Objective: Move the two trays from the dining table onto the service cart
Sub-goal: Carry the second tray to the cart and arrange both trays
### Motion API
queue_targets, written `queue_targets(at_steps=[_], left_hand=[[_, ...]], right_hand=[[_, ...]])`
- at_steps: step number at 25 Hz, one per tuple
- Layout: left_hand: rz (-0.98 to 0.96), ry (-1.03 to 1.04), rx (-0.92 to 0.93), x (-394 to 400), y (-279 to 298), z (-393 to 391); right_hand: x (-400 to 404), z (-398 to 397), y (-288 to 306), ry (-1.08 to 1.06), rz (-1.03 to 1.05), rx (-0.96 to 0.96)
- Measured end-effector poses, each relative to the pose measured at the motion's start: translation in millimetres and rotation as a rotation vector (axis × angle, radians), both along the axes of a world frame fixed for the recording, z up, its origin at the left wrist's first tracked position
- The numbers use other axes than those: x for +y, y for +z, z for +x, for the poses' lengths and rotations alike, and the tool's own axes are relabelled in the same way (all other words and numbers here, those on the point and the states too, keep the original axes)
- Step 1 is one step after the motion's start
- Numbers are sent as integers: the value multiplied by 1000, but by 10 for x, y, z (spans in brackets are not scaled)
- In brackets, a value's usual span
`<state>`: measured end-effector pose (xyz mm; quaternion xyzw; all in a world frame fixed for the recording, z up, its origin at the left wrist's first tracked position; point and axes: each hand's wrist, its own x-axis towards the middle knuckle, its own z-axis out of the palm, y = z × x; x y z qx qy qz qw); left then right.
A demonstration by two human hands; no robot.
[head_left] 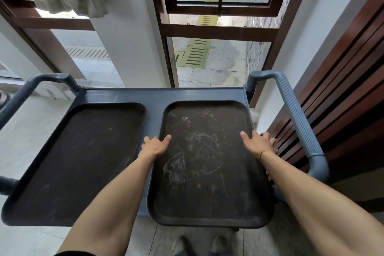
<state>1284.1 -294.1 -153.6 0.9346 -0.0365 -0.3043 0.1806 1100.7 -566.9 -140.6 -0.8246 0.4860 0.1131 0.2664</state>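
Two dark brown rectangular trays lie side by side on the grey service cart (158,94). The left tray (79,158) lies flat with nothing touching it. The right tray (207,162) is scuffed with pale marks, and its near edge overhangs the cart's front. My left hand (154,145) grips that tray's left rim, thumb on top. My right hand (258,143) grips its right rim, fingers curled over the outer side.
Ribbed grey cart handles stand at the left (18,97) and right (297,114). A brown slatted wooden panel (336,100) sits close on the right. Windows and a white pillar (124,37) rise behind the cart. My feet (199,245) show below on the tiled floor.
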Motion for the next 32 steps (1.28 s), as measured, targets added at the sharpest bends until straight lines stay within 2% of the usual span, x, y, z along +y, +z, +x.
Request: queue_targets(at_steps=[6,10,18,25,29,32], left_hand=[[-87,-72,-217,290,137,-144],[-6,-52,-323,727,181,-330],[130,94,-385,1829,282,-475],[131,187,-382,2897,273,-424],[98,152,-375,3513,307,-335],[127,17,-363,3946,283,-245]], right_hand=[[116,121,84,276,-91,-13],[359,327,78,447,-97,-30],[1203,814,108,678,-83,-68],[2220,1140,282,795,-106,-75],[2880,1232,345,817,-120,-69],[3378,1310,375,831,-149,-72]])
